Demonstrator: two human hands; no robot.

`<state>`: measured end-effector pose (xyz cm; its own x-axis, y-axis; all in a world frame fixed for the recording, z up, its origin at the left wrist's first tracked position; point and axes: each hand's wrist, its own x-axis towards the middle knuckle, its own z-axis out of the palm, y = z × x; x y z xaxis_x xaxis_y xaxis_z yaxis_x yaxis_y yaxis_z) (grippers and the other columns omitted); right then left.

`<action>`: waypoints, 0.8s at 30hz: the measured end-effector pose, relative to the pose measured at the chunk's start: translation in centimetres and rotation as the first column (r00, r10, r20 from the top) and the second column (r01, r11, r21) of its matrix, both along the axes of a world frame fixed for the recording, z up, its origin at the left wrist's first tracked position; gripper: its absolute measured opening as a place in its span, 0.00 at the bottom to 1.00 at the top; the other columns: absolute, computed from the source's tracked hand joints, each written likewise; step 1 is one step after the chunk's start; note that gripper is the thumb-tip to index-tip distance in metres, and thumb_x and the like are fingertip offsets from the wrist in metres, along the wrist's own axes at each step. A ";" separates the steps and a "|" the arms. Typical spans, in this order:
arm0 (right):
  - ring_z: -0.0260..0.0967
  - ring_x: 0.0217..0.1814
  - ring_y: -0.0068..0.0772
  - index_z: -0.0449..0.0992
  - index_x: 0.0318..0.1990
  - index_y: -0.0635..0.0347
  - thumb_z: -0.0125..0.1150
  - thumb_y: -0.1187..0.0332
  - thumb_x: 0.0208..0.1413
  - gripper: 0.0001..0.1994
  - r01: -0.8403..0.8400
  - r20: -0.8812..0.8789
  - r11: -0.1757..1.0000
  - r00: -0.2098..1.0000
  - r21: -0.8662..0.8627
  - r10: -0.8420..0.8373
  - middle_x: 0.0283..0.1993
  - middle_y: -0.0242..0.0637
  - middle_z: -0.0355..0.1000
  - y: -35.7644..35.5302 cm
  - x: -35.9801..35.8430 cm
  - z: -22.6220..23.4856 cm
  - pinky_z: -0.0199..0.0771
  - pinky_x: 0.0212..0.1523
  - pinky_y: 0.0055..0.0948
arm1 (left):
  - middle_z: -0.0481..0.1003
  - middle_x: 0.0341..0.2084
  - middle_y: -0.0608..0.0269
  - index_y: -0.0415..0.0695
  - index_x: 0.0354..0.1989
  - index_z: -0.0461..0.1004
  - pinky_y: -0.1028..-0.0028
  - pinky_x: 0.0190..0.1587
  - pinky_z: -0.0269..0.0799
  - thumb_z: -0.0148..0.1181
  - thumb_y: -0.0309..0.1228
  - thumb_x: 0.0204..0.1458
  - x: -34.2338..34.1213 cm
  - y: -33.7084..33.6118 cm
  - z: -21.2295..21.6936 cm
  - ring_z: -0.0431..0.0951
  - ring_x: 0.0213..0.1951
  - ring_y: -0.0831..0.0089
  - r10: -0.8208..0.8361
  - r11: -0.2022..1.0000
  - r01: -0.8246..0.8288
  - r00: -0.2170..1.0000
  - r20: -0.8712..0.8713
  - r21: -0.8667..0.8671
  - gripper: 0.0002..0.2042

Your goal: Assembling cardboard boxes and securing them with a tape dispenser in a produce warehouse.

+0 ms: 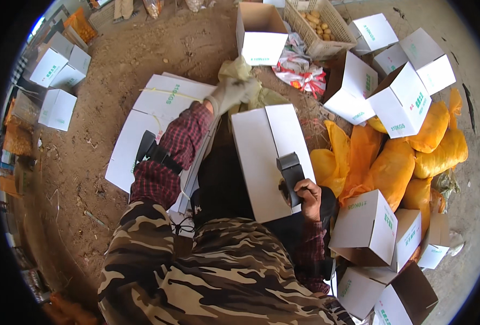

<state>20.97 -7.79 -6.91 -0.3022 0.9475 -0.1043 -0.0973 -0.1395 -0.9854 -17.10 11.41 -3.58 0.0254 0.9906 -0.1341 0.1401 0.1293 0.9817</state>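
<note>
A white carton [269, 162] rests in front of me by my legs, with its closed, seamed side facing up. My right hand [308, 199] is bare and wraps round a black tape dispenser [291, 176], which lies against the carton's right part. My left hand [232, 95], in a pale work glove, reaches forward to a crumpled yellowish-green plastic sack [235, 70] beyond the carton. Its fingers are blurred, so whether it grips the sack does not show. Under my left forearm lies a stack of flat white cardboard [142, 116].
Open white cartons [353, 92] stand at the far right, beside a crate [326, 49] of potatoes. Full orange sacks [389, 168] lie to the right. More open boxes [364, 225] crowd near my right elbow. On the left, cartons [58, 108] stand on the dirt floor [88, 162].
</note>
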 end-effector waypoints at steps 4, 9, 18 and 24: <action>0.75 0.21 0.32 0.76 0.34 0.66 0.48 0.78 0.54 0.08 0.040 -0.040 0.994 0.999 0.099 -0.036 0.26 0.37 0.70 -0.3 0.0 -1.2 0.74 0.26 0.28 | 0.86 0.43 0.55 0.38 0.52 0.83 0.69 0.49 0.83 0.46 0.66 0.68 7.3 -6.7 -2.5 0.85 0.43 0.70 -0.434 0.863 0.411 0.901 -0.015 -0.295 0.38; 0.72 0.23 0.27 0.77 0.33 0.66 0.50 0.79 0.51 0.07 0.010 -0.028 0.998 1.000 0.069 -0.008 0.27 0.34 0.69 -0.3 0.2 -1.3 0.74 0.27 0.27 | 0.83 0.52 0.53 0.36 0.59 0.79 0.65 0.48 0.86 0.52 0.57 0.71 10.8 -9.5 -4.8 0.87 0.44 0.65 -0.427 0.763 0.553 0.820 0.382 -0.335 0.32; 0.75 0.22 0.33 0.75 0.34 0.67 0.50 0.80 0.50 0.07 -0.065 0.036 0.984 0.998 0.165 0.060 0.28 0.37 0.72 -0.1 2.0 -3.5 0.76 0.28 0.28 | 0.85 0.34 0.60 0.37 0.47 0.82 0.70 0.37 0.85 0.58 0.36 0.71 13.6 -12.0 -9.4 0.86 0.31 0.73 -0.152 0.832 0.481 0.678 0.719 -0.277 0.13; 0.70 0.28 0.23 0.78 0.33 0.67 0.52 0.82 0.50 0.08 -0.078 -0.056 0.996 0.995 0.032 0.079 0.31 0.33 0.75 0.4 2.4 -3.4 0.68 0.33 0.23 | 0.85 0.34 0.63 0.38 0.44 0.82 0.73 0.38 0.80 0.56 0.34 0.72 13.3 -11.7 -8.9 0.84 0.33 0.75 -0.329 0.885 0.433 0.842 0.428 -0.173 0.12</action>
